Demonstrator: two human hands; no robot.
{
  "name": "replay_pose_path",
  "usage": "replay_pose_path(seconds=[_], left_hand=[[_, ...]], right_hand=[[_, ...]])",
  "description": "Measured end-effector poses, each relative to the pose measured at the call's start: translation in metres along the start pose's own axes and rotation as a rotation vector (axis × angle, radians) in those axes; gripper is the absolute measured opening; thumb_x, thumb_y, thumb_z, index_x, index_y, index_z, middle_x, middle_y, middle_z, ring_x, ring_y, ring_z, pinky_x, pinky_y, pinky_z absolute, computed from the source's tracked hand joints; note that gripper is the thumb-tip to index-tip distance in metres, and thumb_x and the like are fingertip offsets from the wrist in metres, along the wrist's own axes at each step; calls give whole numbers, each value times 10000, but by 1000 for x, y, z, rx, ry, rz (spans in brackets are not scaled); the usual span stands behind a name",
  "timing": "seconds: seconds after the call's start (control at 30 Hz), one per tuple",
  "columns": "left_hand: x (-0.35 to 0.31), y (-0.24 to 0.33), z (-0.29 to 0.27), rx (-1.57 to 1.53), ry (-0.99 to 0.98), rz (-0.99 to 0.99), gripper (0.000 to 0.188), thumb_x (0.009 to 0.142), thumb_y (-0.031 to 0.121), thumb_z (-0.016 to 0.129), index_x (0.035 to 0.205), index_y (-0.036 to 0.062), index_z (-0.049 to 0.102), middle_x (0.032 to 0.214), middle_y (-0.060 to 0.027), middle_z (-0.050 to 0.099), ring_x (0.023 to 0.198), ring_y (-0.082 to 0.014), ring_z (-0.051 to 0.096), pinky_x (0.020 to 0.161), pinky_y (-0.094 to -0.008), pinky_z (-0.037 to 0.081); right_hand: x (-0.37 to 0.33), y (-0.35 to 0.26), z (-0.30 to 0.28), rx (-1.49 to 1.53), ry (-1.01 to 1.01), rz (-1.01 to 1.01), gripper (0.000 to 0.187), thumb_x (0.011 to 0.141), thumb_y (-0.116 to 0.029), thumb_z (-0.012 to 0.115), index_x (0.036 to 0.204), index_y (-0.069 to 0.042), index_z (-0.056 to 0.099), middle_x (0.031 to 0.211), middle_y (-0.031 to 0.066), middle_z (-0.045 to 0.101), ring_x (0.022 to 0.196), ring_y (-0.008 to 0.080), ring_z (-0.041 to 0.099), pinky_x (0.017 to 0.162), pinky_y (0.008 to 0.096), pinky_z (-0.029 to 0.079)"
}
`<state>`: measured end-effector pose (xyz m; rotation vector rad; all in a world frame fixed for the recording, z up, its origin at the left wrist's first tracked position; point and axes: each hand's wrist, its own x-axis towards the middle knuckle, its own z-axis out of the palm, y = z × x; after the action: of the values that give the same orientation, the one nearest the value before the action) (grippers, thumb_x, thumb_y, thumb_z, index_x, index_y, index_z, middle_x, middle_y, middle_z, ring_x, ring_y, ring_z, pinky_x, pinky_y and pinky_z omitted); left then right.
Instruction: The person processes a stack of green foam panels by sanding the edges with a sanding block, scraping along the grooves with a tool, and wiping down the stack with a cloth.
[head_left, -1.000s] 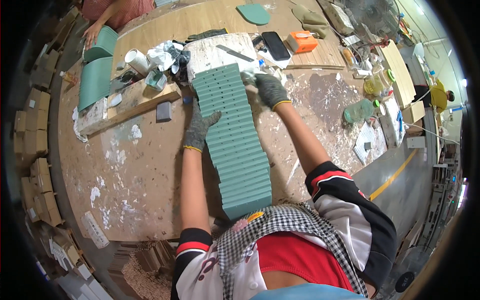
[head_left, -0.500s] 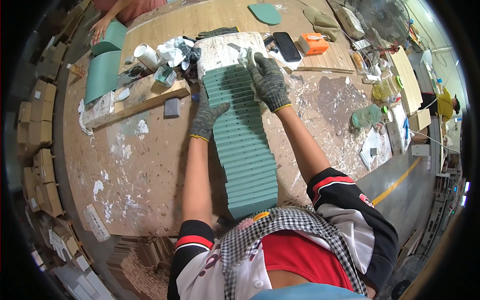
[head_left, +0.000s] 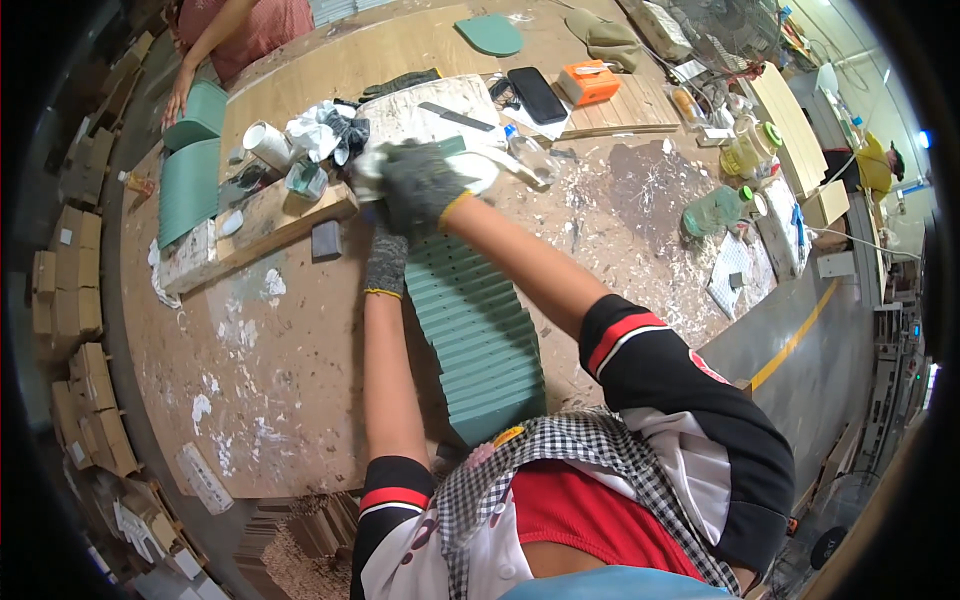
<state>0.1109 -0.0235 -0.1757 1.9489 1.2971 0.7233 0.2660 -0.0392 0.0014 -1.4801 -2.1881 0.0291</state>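
A long row of overlapping green panels (head_left: 480, 340) with small dark holes runs from my apron up the table. My right hand (head_left: 418, 190), in a grey knitted glove, crosses over the row's far end. It is blurred by motion and closed on a white cloth (head_left: 368, 175), part of which shows at its left side. My left hand (head_left: 388, 262), gloved alike, lies against the row's left edge; its fingers are hidden beneath the right hand. Beyond both hands, a flat metal strip (head_left: 455, 116) lies on a white-smeared block (head_left: 400, 110).
To the left, a wooden beam (head_left: 275, 222) carries a glass jar (head_left: 305, 180), near more green panels (head_left: 190, 190). A co-worker's hand (head_left: 178, 100) touches panels there. A phone (head_left: 537, 95), an orange box (head_left: 588, 82) and a clear bottle (head_left: 530, 158) lie ahead; green-tinted bottles (head_left: 715, 210) are right.
My right hand has swept left with the white cloth, from the row's right edge across to its left. The metal strip and clear bottle have come into fuller view.
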Motion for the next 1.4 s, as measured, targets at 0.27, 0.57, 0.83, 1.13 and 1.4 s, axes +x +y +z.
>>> replay_pose_path(seconds=[0.27,0.57,0.83,1.13,1.4], left_hand=[[-22,89,-24,-631,20,-60,1013,737,57,882,1562,33,296,1395,-152,554,1216,-255,572,1034,-364,489],[39,-10,51,-136,-70,197,711,1015,207,578,1600,36,211,1611,-127,350,1470,-273,330,1252,-394,213],[-5,50,19,-730,12,27,956,838,155,821,1585,22,241,1472,-146,493,1278,-282,533,1117,-405,432],[-90,129,-53,-573,-23,-290,934,954,197,696,1608,-32,70,1686,-243,99,1568,-326,117,1254,-378,184],[-227,135,-24,-784,-224,-239,1359,656,162,954,1628,59,11,1564,-139,367,1374,-262,428,1177,-402,351]], right_hand=[[-84,121,-58,23,-125,582,257,911,-184,616,1131,-70,682,1095,249,694,1009,397,680,869,478,540],[22,-7,9,-201,-92,143,194,846,-234,685,863,-52,750,971,199,697,992,341,676,883,442,538],[-102,28,-31,-82,236,20,449,795,-224,733,1222,-105,663,1372,194,594,1229,376,597,985,464,517],[-214,91,-131,1684,292,896,259,1024,-257,624,1141,-37,695,1003,76,722,843,139,684,707,292,577],[-186,-74,-86,-61,-130,451,933,871,-501,655,1493,114,330,1536,320,341,1481,448,267,1247,555,127]])
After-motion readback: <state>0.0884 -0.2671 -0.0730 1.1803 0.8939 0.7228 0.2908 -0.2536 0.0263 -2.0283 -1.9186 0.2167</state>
